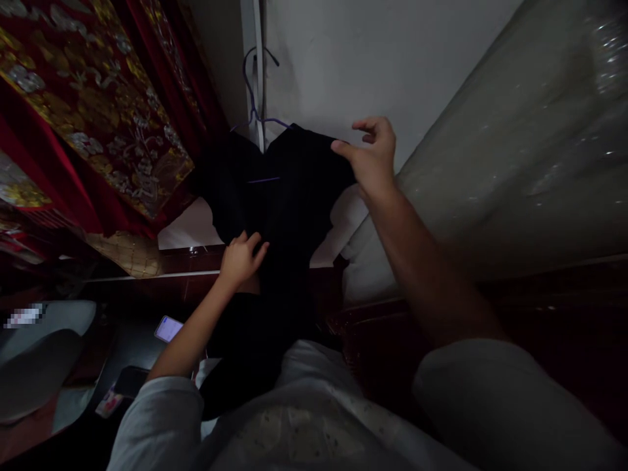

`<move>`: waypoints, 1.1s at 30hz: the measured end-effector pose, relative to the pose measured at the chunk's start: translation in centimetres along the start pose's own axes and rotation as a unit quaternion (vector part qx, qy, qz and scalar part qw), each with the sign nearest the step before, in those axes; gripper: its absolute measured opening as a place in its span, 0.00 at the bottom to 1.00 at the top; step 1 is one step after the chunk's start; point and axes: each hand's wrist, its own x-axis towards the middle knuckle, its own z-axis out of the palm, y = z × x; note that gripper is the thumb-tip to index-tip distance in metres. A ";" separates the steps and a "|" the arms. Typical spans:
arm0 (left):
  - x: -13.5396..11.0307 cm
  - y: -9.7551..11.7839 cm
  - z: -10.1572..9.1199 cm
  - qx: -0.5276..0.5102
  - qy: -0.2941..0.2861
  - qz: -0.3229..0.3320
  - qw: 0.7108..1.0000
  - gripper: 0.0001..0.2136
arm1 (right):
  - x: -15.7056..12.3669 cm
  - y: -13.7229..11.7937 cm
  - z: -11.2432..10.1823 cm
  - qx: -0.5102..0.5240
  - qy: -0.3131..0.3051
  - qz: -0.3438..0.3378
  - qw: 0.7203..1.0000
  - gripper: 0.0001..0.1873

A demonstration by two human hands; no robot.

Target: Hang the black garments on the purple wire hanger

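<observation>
A black short-sleeved dress (294, 196) with a V-shaped neck hangs on a thin purple hanger (253, 98). The hanger's hook is up against a pale upright strip on the wall. My left hand (243, 260) is at the dress's waist, its bent fingers closed on the dark cloth; the fold between them is hard to see. At the shoulder on the right, my right hand (375, 154) has its thumb against the sleeve's top edge, fingers raised and apart. The lower part of the dress runs down toward my lap and blends into shadow.
Red cloth with gold and silver embroidery (98, 98) hangs at left. A large plastic-wrapped bundle (515, 163) leans at right. Lower left, a lit phone (167, 328) lies on a dark surface beside a dark flat object (131, 381) and a grey chair-like shape (44, 366).
</observation>
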 end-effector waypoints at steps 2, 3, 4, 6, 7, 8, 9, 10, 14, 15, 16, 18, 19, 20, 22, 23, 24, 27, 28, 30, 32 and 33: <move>-1.1 -0.2 0.5 -0.094 0.052 -0.031 0.994 0.14 | -3.6 -1.9 1.2 -0.013 0.027 -0.021 0.999 0.17; -1.5 -0.2 0.7 -0.140 0.077 -0.045 0.986 0.12 | -5.9 -2.8 2.1 0.021 -0.023 -0.005 0.999 0.12; -1.7 -0.1 1.0 -0.181 0.101 -0.059 0.976 0.11 | -8.3 -3.5 3.1 0.047 -0.090 0.025 0.994 0.08; -2.1 0.3 1.7 -0.253 0.148 -0.103 0.950 0.12 | -13.1 -3.9 5.3 0.081 -0.186 0.117 0.972 0.10; -2.1 0.6 2.1 -0.285 0.172 -0.130 0.934 0.17 | -15.1 -3.6 6.3 0.105 -0.207 0.177 0.956 0.13; -2.2 1.0 2.5 -0.316 0.196 -0.156 0.915 0.23 | -16.9 -3.0 7.3 0.127 -0.204 0.228 0.944 0.16; -2.4 1.4 2.8 -0.348 0.219 -0.176 0.894 0.29 | -18.3 -2.3 8.2 0.137 -0.189 0.259 0.937 0.18; -2.5 1.7 3.1 -0.381 0.235 -0.188 0.874 0.33 | -19.3 -1.6 8.9 0.139 -0.169 0.276 0.936 0.20; -3.6 2.3 4.3 -0.492 0.227 -0.197 0.817 0.24 | -20.9 0.5 9.9 0.093 -0.163 0.258 0.948 0.20; -3.9 2.4 4.6 -0.509 0.220 -0.201 0.807 0.21 | -21.0 0.8 9.7 0.074 -0.174 0.248 0.950 0.19; -4.1 2.4 4.8 -0.522 0.215 -0.204 0.800 0.19 | -21.0 1.0 9.3 0.054 -0.181 0.238 0.953 0.17; -4.3 2.6 5.2 -0.539 0.207 -0.203 0.791 0.17 | -20.8 1.3 8.2 0.023 -0.193 0.225 0.955 0.16; -4.3 2.8 5.3 -0.542 0.204 -0.199 0.790 0.16 | -20.7 1.4 7.5 0.014 -0.201 0.222 0.954 0.15; -4.3 3.1 5.3 -0.539 0.202 -0.192 0.795 0.14 | -20.5 1.5 6.7 0.005 -0.213 0.219 0.952 0.15; -4.2 3.8 5.0 -0.516 0.193 -0.162 0.819 0.10 | -20.0 1.4 5.0 -0.016 -0.252 0.219 0.943 0.16; -4.1 4.2 4.8 -0.499 0.185 -0.139 0.835 0.08 | -19.8 1.3 4.1 -0.026 -0.270 0.219 0.937 0.17; -4.1 4.7 4.5 -0.483 0.175 -0.115 0.850 0.06 | -19.5 1.1 3.2 -0.033 -0.285 0.219 0.932 0.17; -3.9 6.0 4.0 -0.462 0.152 -0.057 0.872 0.05 | -18.8 0.3 1.3 -0.029 -0.291 0.239 0.926 0.17; -3.9 6.4 4.0 -0.461 0.151 -0.047 0.873 0.05 | -18.7 0.1 1.0 -0.021 -0.278 0.255 0.926 0.16; -3.8 6.8 4.2 -0.456 0.155 -0.042 0.875 0.05 | -18.6 -0.1 1.1 0.002 -0.242 0.303 0.922 0.15; -3.7 6.9 4.6 -0.446 0.161 -0.056 0.879 0.05 | -18.8 0.0 1.8 0.042 -0.200 0.352 0.913 0.13; -3.6 6.9 4.9 -0.443 0.165 -0.066 0.878 0.04 | -18.9 0.1 2.2 0.070 -0.182 0.375 0.906 0.13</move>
